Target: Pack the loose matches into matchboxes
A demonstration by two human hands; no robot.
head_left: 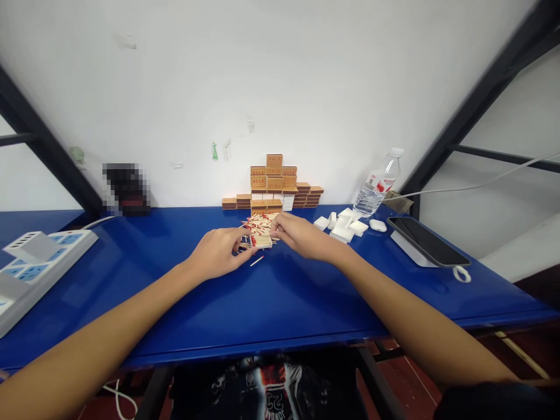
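My left hand grips the left end of a small white matchbox tray between thumb and fingers. Red-tipped matches lie side by side inside it. At the tray's right end, my right hand has its thumb and fingers pinched together; what is between them is too small to make out. Just behind the tray spreads a loose pile of matches, partly hidden by my right hand. One single match lies on the blue table in front of the tray.
Orange-brown matchboxes are stacked against the wall. To the right are several white trays, a water bottle, a white earphone case and a propped phone. A power strip lies at the left of the blue table.
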